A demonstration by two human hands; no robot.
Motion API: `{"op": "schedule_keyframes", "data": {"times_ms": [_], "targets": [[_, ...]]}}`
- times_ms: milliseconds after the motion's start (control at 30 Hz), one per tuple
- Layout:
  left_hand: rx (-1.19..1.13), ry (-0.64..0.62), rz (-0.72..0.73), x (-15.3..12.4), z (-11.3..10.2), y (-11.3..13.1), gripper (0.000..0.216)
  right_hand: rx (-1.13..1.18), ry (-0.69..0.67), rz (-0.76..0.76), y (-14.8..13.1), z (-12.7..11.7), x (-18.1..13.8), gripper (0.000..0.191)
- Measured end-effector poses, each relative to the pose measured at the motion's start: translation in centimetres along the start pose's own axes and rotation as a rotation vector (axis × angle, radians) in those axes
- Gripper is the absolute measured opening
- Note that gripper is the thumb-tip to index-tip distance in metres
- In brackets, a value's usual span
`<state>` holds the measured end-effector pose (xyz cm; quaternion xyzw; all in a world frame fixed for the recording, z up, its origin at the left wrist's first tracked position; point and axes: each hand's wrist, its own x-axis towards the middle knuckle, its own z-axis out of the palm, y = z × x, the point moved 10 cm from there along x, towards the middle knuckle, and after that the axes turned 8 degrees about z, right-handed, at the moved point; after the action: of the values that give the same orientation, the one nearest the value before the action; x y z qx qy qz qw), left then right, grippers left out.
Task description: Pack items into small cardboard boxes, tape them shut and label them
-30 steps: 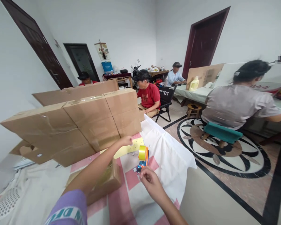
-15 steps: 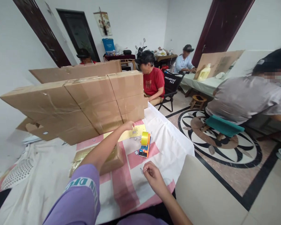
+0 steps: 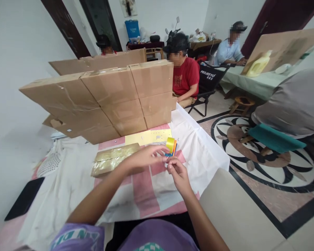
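My left hand [image 3: 146, 156] reaches across the table with its fingers stretched out, the tips close to my right fingertips. Thumb and forefinger of my right hand [image 3: 178, 173] are pinched together. A small pale bit shows at that pinch, too small to name. Just beyond both hands stands a tape dispenser [image 3: 170, 144] with a yellow roll, its lower part hidden by my fingers. A cardboard box [image 3: 104, 162] covered with shiny tape lies under and left of my left forearm. Behind it, a yellow sheet [image 3: 138, 138] carries several small bits.
A wall of taped cardboard boxes [image 3: 115, 101] lines the table's far side. A dark flat object [image 3: 24, 198] lies at the left. Beyond the boxes sits a person in red [image 3: 187, 76]; a person in grey [image 3: 293, 97] sits at the right. The tablecloth [image 3: 211, 150] hangs over the right edge.
My left hand has come back from the yellow sheet toward my right hand, its fingers now extended. My right hand has moved slightly up to meet it. The view has shifted.
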<state>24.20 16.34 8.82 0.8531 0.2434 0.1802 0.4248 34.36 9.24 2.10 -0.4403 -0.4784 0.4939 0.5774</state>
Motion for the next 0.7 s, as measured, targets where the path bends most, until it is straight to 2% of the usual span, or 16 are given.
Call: {"op": "schedule_keyframes", "data": {"times_ms": [67,200,367,500,600,700], "targets": [[-0.055,0.075,0.0,-2.3,1.9,1.5,0.034,0.018,-0.019,0.039,0.4,0.3,0.5,0.027],[-0.055,0.304,-0.16,-5.5,2.1,0.0,0.022,-0.01,-0.062,0.116,1.7,1.4,0.5,0.029],[-0.031,0.373,-0.224,-7.4,1.2,-1.2,0.025,-0.071,-0.114,0.11,2.5,3.2,-0.2,0.03],[0.028,0.391,-0.283,-8.8,0.8,-1.3,0.024,-0.13,-0.072,0.09,2.6,3.9,-0.1,0.031],[0.129,0.487,-0.379,-11.9,-1.2,-2.2,0.033,-0.156,0.023,0.065,2.8,3.8,0.9,0.029],[0.319,0.796,-0.473,-18.1,-6.0,-3.3,0.033,-0.199,0.097,0.044,3.8,3.9,2.6,0.026]]}}
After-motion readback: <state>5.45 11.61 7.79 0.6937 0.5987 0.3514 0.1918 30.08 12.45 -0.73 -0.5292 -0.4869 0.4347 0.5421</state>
